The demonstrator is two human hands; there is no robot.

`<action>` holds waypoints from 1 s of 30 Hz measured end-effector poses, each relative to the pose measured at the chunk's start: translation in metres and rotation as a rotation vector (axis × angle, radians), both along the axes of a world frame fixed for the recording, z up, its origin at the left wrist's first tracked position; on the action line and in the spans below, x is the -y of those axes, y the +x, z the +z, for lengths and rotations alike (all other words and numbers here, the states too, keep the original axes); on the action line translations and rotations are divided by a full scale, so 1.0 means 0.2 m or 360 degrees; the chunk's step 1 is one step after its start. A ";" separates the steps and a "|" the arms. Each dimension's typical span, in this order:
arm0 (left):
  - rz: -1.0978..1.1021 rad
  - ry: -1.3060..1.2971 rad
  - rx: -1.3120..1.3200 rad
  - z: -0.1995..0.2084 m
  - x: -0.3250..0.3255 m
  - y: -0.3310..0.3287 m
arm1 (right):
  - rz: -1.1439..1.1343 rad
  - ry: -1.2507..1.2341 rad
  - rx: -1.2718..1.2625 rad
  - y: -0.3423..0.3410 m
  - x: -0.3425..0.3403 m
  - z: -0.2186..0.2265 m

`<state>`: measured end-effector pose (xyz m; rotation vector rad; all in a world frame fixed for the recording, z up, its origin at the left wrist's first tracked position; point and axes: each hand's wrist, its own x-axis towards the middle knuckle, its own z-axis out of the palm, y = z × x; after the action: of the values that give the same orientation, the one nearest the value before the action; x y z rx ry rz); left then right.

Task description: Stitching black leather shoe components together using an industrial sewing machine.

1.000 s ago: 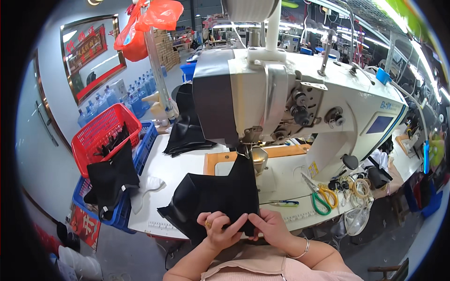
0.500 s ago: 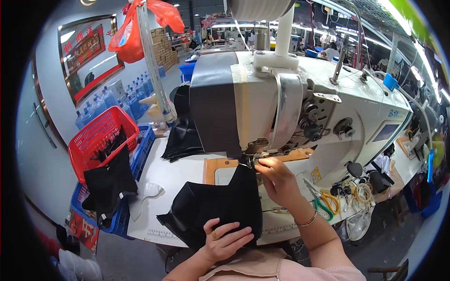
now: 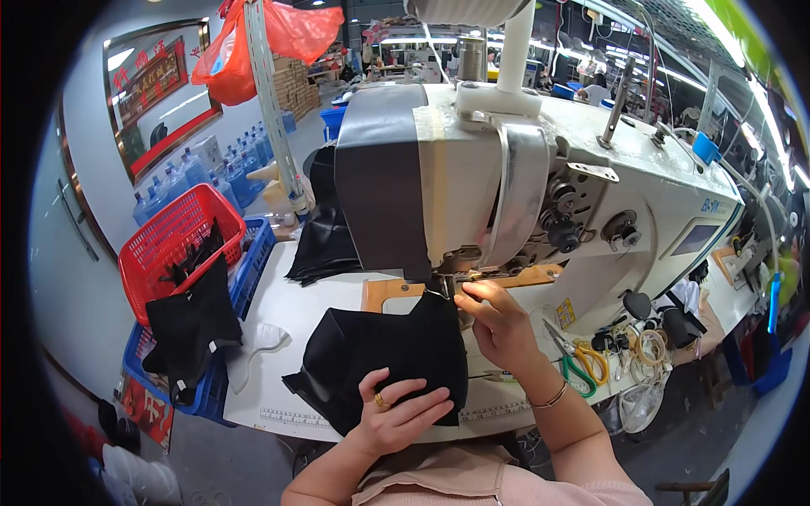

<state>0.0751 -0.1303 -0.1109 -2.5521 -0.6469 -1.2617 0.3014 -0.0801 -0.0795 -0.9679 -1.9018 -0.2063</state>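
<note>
A black, leather-like piece (image 3: pixel 363 354) lies on the sewing machine's bed, its narrow upper end under the needle and presser foot (image 3: pixel 440 285). My left hand (image 3: pixel 403 415) rests on the lower part of this piece, fingers spread and stretched out, a ring on one of them. At the presser foot, my right hand (image 3: pixel 498 325) has its fingers bent and drawn together, fingertips touching the piece's upper right edge. Whatever is between those fingertips is hidden. The large white sewing machine (image 3: pixel 624 160) stands over the work, with a grey cover on its left end.
More black pieces (image 3: pixel 325 249) lie behind, left of the machine head. At left, a red basket (image 3: pixel 148 253) sits on a blue crate (image 3: pixel 257 253), black pieces hanging over them. Scissors (image 3: pixel 582 367) and tape rolls (image 3: pixel 651 347) lie at right. A white strip (image 3: pixel 253 346) is near the crate.
The view has shifted slightly. Both hands stay at nearly the same spots on the black piece, and its upper end is still under the presser foot.
</note>
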 end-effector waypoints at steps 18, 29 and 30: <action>0.0027 0.0100 0.0010 0.08 -0.20 0.05 | 0.0000 -0.0002 0.0013 0.00 0.01 0.01; 0.0054 0.0139 -0.0009 0.13 -0.31 0.09 | -0.0004 0.0018 0.0009 0.00 0.00 0.00; 0.0058 0.0136 -0.0002 0.13 -0.32 0.09 | -0.0002 0.0025 -0.0003 0.00 0.00 0.00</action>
<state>0.0933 -0.0658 -0.0843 -2.4608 -0.6228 -1.2486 0.3006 -0.0797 -0.0804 -0.9585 -1.8952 -0.2205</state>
